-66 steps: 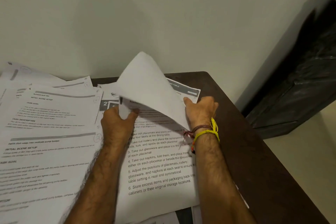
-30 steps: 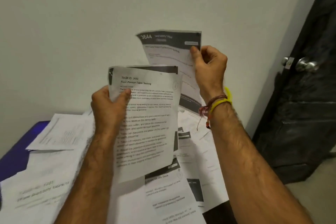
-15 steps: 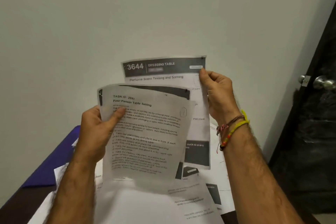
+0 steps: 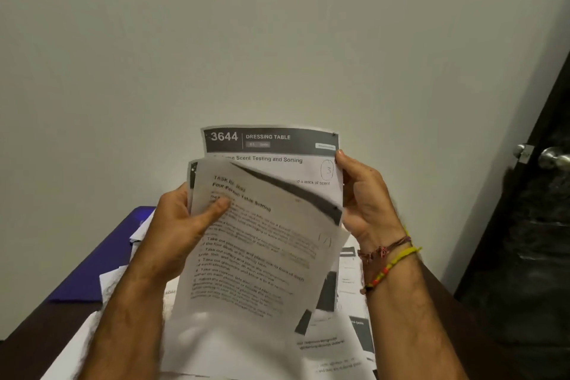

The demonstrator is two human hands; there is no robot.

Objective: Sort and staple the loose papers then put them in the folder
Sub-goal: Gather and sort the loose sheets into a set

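Both hands are raised in front of the pale wall (image 4: 277,40), each clamped on paper. The left hand (image 4: 182,222) pinches the "Four-Person Table Setting" sheet (image 4: 256,256) at its left edge, thumb pressed across the print; the sheet tilts, its top right corner dipping. Behind it, partly overlapped, the right hand (image 4: 367,203) grips the "3644 Dressing Table" sheet (image 4: 271,142) by its right edge, fingers curled round it. That wrist wears thread bracelets (image 4: 390,259).

Below, on the dark table (image 4: 27,339), a purple folder (image 4: 92,265) lies toward the far left edge, and loose papers (image 4: 333,345) are spread across the middle and right side. A dark door with a metal knob (image 4: 552,157) stands at the right.
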